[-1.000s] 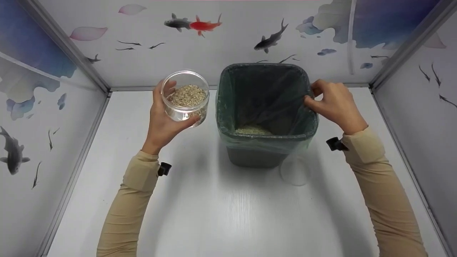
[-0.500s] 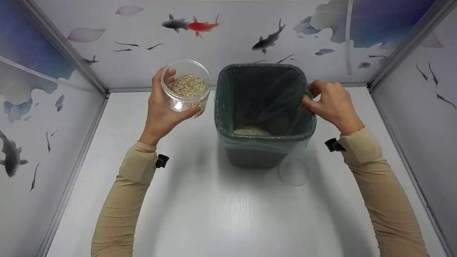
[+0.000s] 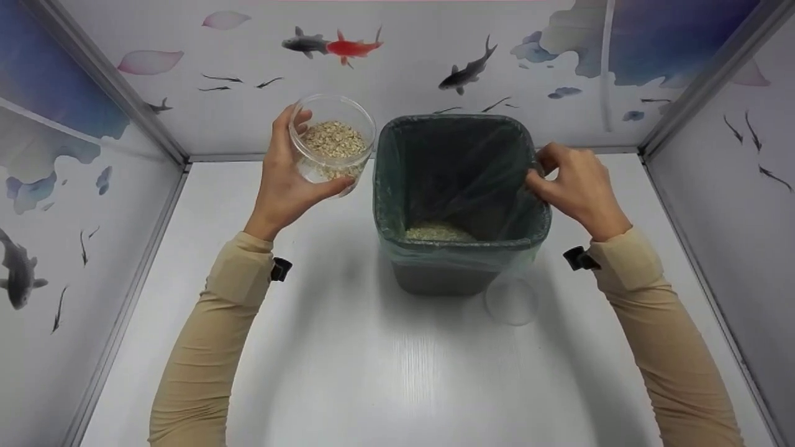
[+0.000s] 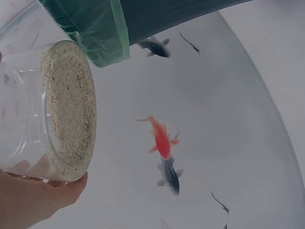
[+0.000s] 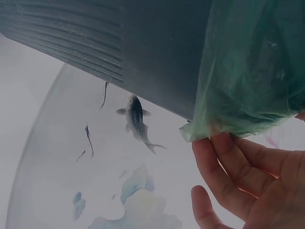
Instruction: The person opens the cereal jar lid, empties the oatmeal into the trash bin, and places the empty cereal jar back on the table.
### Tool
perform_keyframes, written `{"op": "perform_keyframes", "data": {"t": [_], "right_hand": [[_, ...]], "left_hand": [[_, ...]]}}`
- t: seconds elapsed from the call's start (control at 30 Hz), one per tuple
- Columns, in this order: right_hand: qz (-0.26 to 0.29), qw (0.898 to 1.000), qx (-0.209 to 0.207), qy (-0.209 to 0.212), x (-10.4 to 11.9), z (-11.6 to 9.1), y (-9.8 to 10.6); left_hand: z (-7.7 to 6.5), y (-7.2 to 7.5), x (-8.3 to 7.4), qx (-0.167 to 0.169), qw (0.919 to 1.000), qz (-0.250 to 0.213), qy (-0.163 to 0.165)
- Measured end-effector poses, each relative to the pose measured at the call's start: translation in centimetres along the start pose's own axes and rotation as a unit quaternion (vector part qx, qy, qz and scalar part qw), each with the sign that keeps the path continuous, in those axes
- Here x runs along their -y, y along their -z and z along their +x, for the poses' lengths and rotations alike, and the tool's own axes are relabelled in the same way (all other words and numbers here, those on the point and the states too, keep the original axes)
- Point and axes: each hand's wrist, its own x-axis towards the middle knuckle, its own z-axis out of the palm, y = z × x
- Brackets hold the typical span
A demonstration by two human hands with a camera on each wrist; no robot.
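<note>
My left hand (image 3: 282,171) grips a clear round plastic jar (image 3: 332,133), thumb on the near side and fingers round the far side. Oat-like flakes (image 3: 335,140) fill its lower part. The jar is lidless and raised off the table, tilted a little, just left of a dark grey trash can (image 3: 441,277). A green trash bag (image 3: 463,251) lines the can and folds over its rim. With thumb and fingers, my right hand (image 3: 577,186) pinches the bag and rim at the right side. In the right wrist view the fingers lie against the hanging bag edge (image 5: 248,114).
More pale flakes (image 3: 438,231) lie at the bottom inside the bag. A clear round lid (image 3: 511,302) rests on the white table (image 3: 372,372) by the can's near right corner. Walls printed with fish (image 3: 466,71) close off the back and both sides.
My left hand has lifted the jar up and away from me, then slightly to the right toward the can, with a little more tilt. The right hand keeps its hold on the rim.
</note>
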Motion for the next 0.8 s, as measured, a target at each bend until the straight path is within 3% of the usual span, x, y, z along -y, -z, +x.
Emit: {"op": "perform_keyframes", "data": {"t": [0.2,0.4,0.8], "right_hand": [[0.000,1.000,-0.004,-0.011,0.2,-0.3,0.0],[0.000,1.000,-0.003,-0.020,0.3,-0.4,0.0],[-0.004,1.000,-0.003,-0.017,0.7,-0.4,0.2]], "left_hand": [[0.9,0.0,-0.7,0.020,0.9995,0.017,-0.014],[2.0,0.0,-1.4,0.048,0.9964,0.064,-0.028],[4.3,0.3,-3.6,0.105,0.9812,0.159,-0.030]]}}
